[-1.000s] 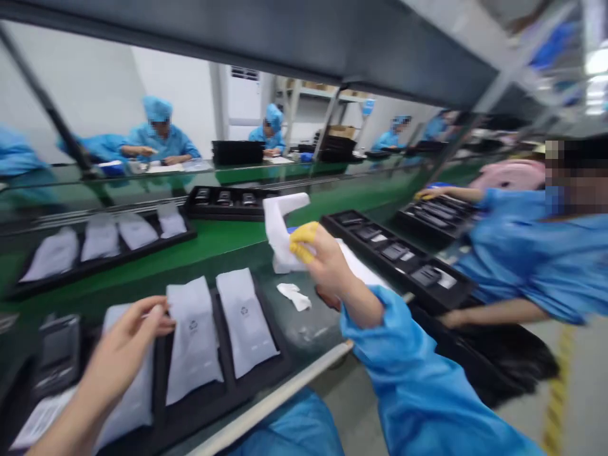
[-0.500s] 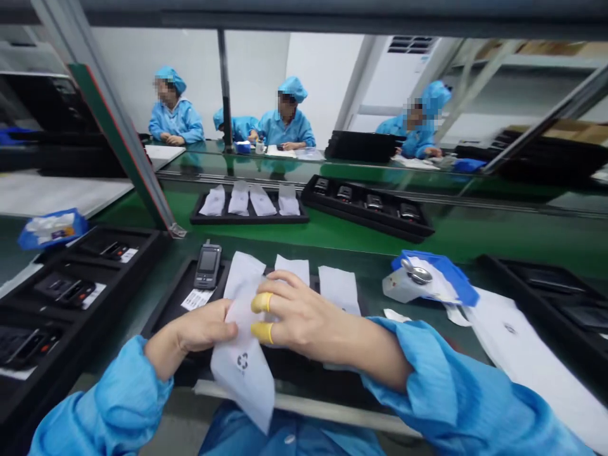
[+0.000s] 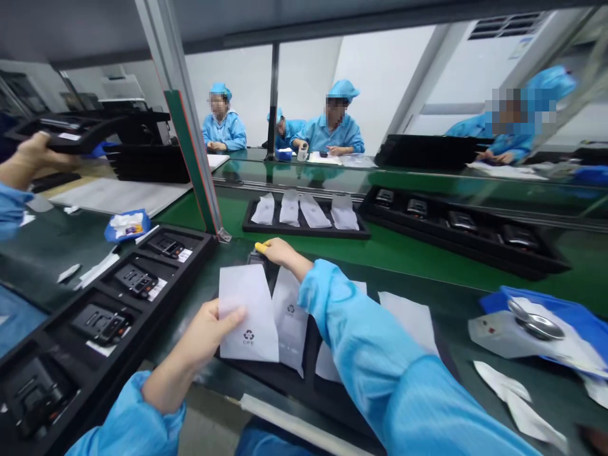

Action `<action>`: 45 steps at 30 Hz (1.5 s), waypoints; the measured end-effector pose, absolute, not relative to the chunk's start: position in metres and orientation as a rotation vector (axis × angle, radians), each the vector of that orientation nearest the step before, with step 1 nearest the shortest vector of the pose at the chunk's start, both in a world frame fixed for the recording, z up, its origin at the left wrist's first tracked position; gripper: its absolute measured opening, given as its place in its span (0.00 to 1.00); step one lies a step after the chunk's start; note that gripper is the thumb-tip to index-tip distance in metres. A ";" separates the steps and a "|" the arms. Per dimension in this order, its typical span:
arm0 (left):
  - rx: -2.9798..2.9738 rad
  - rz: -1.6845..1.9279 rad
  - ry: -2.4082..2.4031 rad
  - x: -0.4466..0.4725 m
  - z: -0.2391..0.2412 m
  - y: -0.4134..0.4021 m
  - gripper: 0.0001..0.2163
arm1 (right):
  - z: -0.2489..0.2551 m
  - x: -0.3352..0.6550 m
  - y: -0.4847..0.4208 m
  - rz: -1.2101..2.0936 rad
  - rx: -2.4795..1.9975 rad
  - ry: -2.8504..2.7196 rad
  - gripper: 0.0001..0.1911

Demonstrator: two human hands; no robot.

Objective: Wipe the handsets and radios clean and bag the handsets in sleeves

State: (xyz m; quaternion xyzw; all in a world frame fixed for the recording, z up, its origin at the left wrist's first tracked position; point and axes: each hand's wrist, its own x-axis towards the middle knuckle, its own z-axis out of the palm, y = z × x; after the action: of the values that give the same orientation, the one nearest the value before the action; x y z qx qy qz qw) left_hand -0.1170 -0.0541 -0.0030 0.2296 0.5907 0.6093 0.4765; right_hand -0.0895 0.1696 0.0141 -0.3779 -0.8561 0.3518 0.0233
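Observation:
My left hand (image 3: pixel 209 329) pinches a white plastic bag (image 3: pixel 249 288) printed with a recycling mark. The bag hangs over the left end of the black foam tray (image 3: pixel 304 391) in front of me. Beyond the bag's top edge, my right hand (image 3: pixel 282 251), with yellow finger cots, is closed on the upper end of a black handheld radio (image 3: pixel 257 258). Most of that radio is hidden behind the bag. Beside it in the tray lies a filled white bag (image 3: pixel 291 323), and more white bags (image 3: pixel 409 320) lie farther right, partly under my sleeve.
A long foam tray with several radios (image 3: pixel 102 323) stands at left. Two trays (image 3: pixel 306 233) (image 3: pixel 465 244) sit on the green belt. At right are a blue bin (image 3: pixel 503 297) and paper strips (image 3: pixel 527 399). A metal post (image 3: pixel 190 145) rises left; a co-worker's hand (image 3: pixel 35 155) holds a tray.
My right hand has left the white bag and reached forward and left to the radio. My left hand keeps the bag, now held flatter and upright. The view has swung left; a co-worker's hand appears.

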 end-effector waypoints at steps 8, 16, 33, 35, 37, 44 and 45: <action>0.489 1.628 1.517 -0.119 0.009 -0.050 0.20 | -0.013 -0.114 0.180 1.270 -1.449 -2.577 0.18; 0.452 1.594 1.530 -0.119 0.016 -0.055 0.24 | -0.008 -0.114 0.177 1.331 -1.335 -2.444 0.18; 0.691 1.591 1.795 -0.101 0.039 -0.047 0.19 | 0.096 0.017 0.149 1.140 -0.492 -1.645 0.09; 0.678 1.587 1.791 -0.095 0.042 -0.041 0.17 | 0.110 0.033 0.143 1.217 -0.412 -1.519 0.10; 0.670 1.578 1.781 -0.088 0.044 -0.036 0.16 | 0.121 0.044 0.133 1.303 -0.361 -1.402 0.10; 0.705 1.643 1.768 -0.066 0.045 -0.027 0.15 | 0.119 0.048 0.106 1.442 -0.337 -1.179 0.09; 0.706 1.664 1.763 -0.065 0.044 -0.027 0.15 | 0.116 0.049 0.106 1.441 -0.354 -1.168 0.09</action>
State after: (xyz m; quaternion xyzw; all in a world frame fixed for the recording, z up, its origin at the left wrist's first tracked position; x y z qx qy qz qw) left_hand -0.0646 -0.0271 0.0442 0.2665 0.6653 0.6278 0.3036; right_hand 0.0486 0.1062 0.1163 -0.1519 -0.5009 0.6180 0.5866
